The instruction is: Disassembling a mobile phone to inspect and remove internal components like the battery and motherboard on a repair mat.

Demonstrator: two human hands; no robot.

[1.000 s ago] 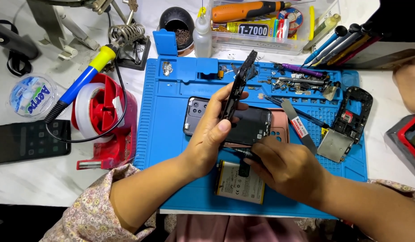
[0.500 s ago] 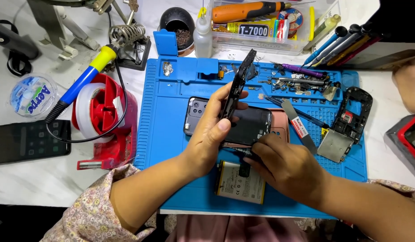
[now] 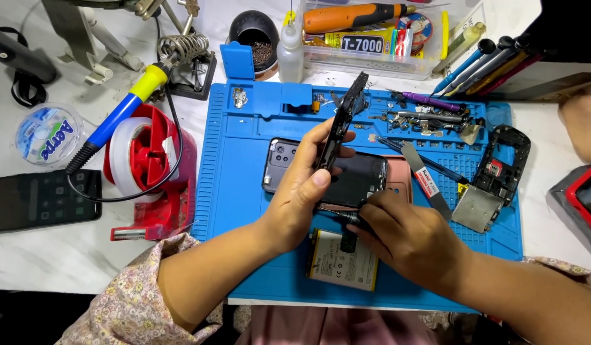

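Blue silicone mat (image 3: 244, 191) bearing phone mid-disassembly. Battery (image 3: 337, 265) already out, lying near edge of mat; loose inner frame (image 3: 500, 167) and metal shield (image 3: 475, 207) set at right; screws and tweezers in far tray. Phone body (image 3: 359, 179) at mat centre, reassembly not begun, by judgement. Left hand (image 3: 302, 191) clamped on black frame strip (image 3: 343, 121), tilted up and far. Right hand (image 3: 407, 233) closed around dark tool (image 3: 346, 218), tip at phone's near edge.

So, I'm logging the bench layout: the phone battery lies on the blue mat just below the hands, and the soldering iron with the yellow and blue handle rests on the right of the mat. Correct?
Not quite. The soldering iron rests left of the blue mat, over the red tape dispenser. The head view shows it. The battery does lie on the mat just below the hands.
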